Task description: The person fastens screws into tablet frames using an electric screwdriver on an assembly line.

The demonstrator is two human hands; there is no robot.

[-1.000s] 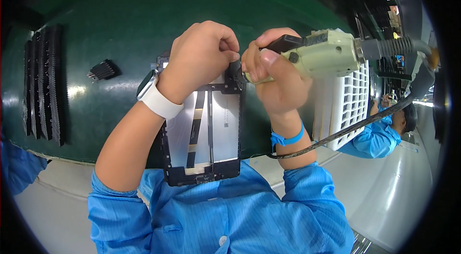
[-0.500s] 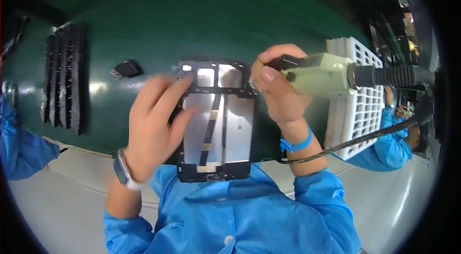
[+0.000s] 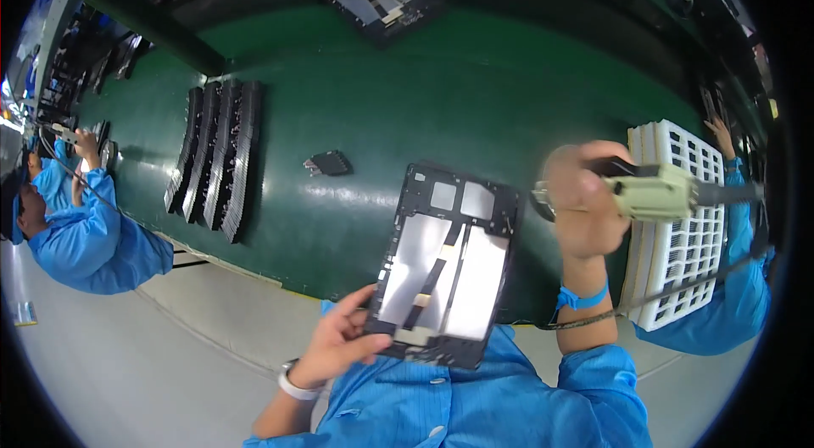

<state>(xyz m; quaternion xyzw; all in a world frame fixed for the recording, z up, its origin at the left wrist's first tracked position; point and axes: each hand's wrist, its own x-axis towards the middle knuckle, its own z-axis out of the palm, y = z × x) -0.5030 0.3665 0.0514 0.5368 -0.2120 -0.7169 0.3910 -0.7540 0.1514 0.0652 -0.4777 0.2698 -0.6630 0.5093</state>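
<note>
Black tablet (image 3: pixel 445 270) now turned askew, left hand (image 3: pixel 339 345) shifted down, gripping lower-left corner; right hand (image 3: pixel 588 200) holds pale-green tool (image 3: pixel 657 194) clear, tool work apparently paused

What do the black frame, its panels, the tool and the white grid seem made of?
Frame: probably plastic, matte black, little shine. Panels: likely metal, silvery, bright reflections. Tool: plastic or painted metal, even pale green, blurred. White grid: foam or plastic, matte, thick-ribbed.
</note>
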